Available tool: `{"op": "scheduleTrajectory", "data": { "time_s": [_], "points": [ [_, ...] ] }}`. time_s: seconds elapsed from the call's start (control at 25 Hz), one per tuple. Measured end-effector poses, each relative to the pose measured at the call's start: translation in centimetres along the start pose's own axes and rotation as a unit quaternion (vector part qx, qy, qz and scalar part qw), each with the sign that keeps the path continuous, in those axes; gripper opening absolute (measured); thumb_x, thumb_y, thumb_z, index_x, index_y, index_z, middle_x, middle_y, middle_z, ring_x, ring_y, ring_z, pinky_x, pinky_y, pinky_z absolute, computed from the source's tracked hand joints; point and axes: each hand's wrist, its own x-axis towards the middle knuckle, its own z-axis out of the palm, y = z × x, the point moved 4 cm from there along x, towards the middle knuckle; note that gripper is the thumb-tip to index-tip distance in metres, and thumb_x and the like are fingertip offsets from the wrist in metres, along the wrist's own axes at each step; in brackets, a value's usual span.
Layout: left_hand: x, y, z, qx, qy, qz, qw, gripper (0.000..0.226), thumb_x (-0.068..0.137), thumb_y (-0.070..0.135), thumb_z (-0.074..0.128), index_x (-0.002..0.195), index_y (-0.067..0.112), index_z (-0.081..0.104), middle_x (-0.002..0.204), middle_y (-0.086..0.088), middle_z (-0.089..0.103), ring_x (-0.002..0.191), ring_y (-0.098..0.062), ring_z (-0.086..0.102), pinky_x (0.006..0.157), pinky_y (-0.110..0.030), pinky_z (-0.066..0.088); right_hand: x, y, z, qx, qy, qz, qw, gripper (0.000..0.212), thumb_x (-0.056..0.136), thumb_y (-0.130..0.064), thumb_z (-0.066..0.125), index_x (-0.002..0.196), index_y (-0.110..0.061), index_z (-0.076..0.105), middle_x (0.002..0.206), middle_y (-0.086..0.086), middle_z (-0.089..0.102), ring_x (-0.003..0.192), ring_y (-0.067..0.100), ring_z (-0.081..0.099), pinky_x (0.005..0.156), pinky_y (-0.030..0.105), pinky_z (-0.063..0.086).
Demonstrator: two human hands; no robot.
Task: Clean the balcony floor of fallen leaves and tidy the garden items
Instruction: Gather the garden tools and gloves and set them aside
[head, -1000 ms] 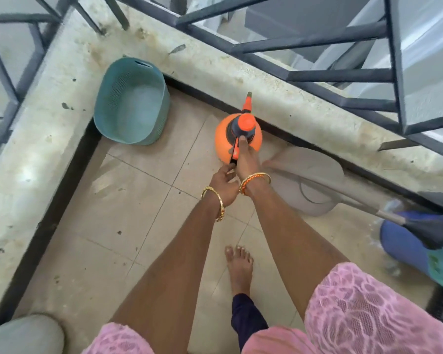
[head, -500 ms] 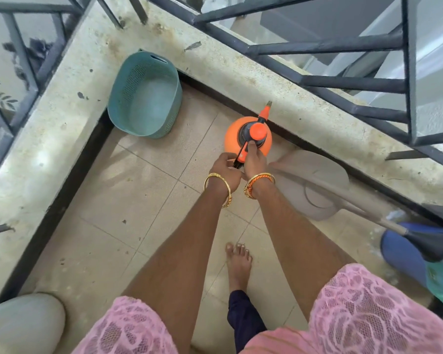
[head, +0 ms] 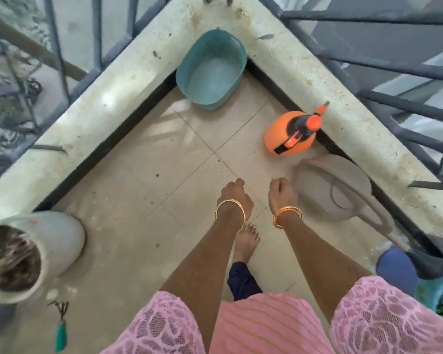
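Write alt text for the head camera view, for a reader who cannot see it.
Seen from above, a person's left hand and right hand hang loosely curled and hold nothing over a tiled balcony floor. An orange pump sprayer stands by the ledge, a teal basket sits in the corner, and a grey watering can lies on the right.

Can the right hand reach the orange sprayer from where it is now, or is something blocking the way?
Probably yes. The right hand holds nothing, and the orange sprayer stands on the floor ahead of it with only bare tile between them. The grey watering can lies off to the right, not across that path.
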Motion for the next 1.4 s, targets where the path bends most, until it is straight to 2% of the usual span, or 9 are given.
{"op": "scheduleTrajectory", "data": {
  "time_s": [0.12, 0.24, 0.32, 0.48, 0.64, 0.92, 1.12, 1.28, 1.4],
  "points": [
    [-3.8, -7.0, 0.5, 0.103, 0.007, -0.006, 0.995, 0.039, 0.097, 0.019, 0.04, 0.135, 0.011, 0.04, 0.13, -0.011, 0.046, 0.12, -0.028, 0.044, 0.095, -0.038, 0.041, -5.2, -0.2, 3.2, -0.1, -0.065, -0.087, 0.989, 0.036, 0.099, -0.024, 0.036, 0.087, 0.002, 0.057, 0.088, 0.02, 0.062, 0.08, 0.031, 0.053, 0.067, 0.031, 0.036],
    [-7.8, -15.0, 2.4, 0.11, 0.011, -0.058, 0.992, 0.036, 0.099, 0.024, 0.033, 0.132, 0.013, 0.044, 0.13, -0.011, 0.046, 0.119, -0.028, 0.044, 0.095, -0.039, 0.039, -9.6, 0.0, 8.0, -0.177, -0.122, -0.157, 0.964, 0.033, 0.097, -0.021, 0.039, 0.081, 0.002, 0.056, 0.082, 0.018, 0.061, 0.076, 0.029, 0.053, 0.067, 0.035, 0.042],
    [-10.7, -20.1, 4.2, 0.091, 0.005, -0.099, 0.991, 0.036, 0.1, 0.026, 0.031, 0.131, 0.013, 0.045, 0.133, -0.011, 0.045, 0.122, -0.028, 0.042, 0.099, -0.039, 0.037, -12.9, 0.1, 11.4, -0.236, -0.162, -0.221, 0.932, 0.028, 0.095, -0.019, 0.042, 0.078, -0.002, 0.055, 0.08, 0.013, 0.059, 0.075, 0.027, 0.055, 0.068, 0.038, 0.047],
    [-16.9, -28.3, 6.7, 0.005, 0.026, -0.17, 0.985, 0.038, 0.1, 0.028, 0.03, 0.132, 0.013, 0.043, 0.135, -0.011, 0.043, 0.123, -0.027, 0.041, 0.1, -0.038, 0.036, -20.4, 0.2, 17.6, -0.344, -0.246, -0.331, 0.844, 0.02, 0.092, -0.017, 0.044, 0.082, -0.005, 0.056, 0.081, 0.008, 0.056, 0.078, 0.025, 0.054, 0.064, 0.034, 0.045],
    [-23.2, -34.4, 9.6, -0.108, 0.047, -0.238, 0.964, 0.04, 0.1, 0.026, 0.033, 0.137, 0.013, 0.039, 0.139, -0.012, 0.04, 0.126, -0.027, 0.039, 0.101, -0.037, 0.034, -28.2, 1.3, 22.6, -0.429, -0.306, -0.397, 0.751, 0.016, 0.091, -0.017, 0.046, 0.085, -0.006, 0.055, 0.086, 0.011, 0.057, 0.081, 0.03, 0.056, 0.063, 0.032, 0.041],
    [-32.5, -40.7, 16.2, -0.277, 0.125, -0.339, 0.89, 0.041, 0.1, 0.023, 0.033, 0.141, 0.016, 0.035, 0.134, -0.009, 0.043, 0.122, -0.027, 0.043, 0.101, -0.038, 0.038, -41.4, 6.2, 32.3, -0.576, -0.392, -0.489, 0.524, 0.019, 0.092, -0.019, 0.044, 0.095, -0.004, 0.056, 0.099, 0.017, 0.06, 0.093, 0.034, 0.057, 0.072, 0.035, 0.044],
    [-37.4, -44.1, 25.4, -0.423, 0.122, -0.442, 0.782, 0.036, 0.099, 0.024, 0.036, 0.133, 0.015, 0.043, 0.134, -0.01, 0.045, 0.124, -0.026, 0.042, 0.1, -0.036, 0.036, -48.7, 13.3, 36.3, -0.639, -0.427, -0.536, 0.349, 0.02, 0.092, -0.02, 0.045, 0.102, -0.007, 0.056, 0.104, 0.014, 0.06, 0.096, 0.032, 0.057, 0.077, 0.035, 0.047],
    [-40.6, -43.3, 31.7, -0.506, 0.128, -0.505, 0.688, 0.037, 0.098, 0.025, 0.037, 0.134, 0.018, 0.042, 0.134, -0.008, 0.045, 0.123, -0.023, 0.044, 0.098, -0.034, 0.039, -52.4, 19.2, 36.8, -0.671, -0.447, -0.556, 0.202, 0.02, 0.09, -0.015, 0.048, 0.107, -0.009, 0.056, 0.108, 0.013, 0.06, 0.097, 0.031, 0.058, 0.077, 0.033, 0.047],
    [-41.8, -41.7, 35.8, -0.576, 0.141, -0.55, 0.587, 0.04, 0.099, 0.025, 0.038, 0.139, 0.019, 0.039, 0.138, -0.007, 0.043, 0.126, -0.021, 0.043, 0.1, -0.032, 0.041, -53.5, 23.4, 36.4, -0.679, -0.463, -0.559, 0.107, 0.022, 0.09, -0.013, 0.047, 0.109, -0.01, 0.058, 0.107, 0.013, 0.061, 0.096, 0.031, 0.059, 0.079, 0.033, 0.048]
  ]
}}
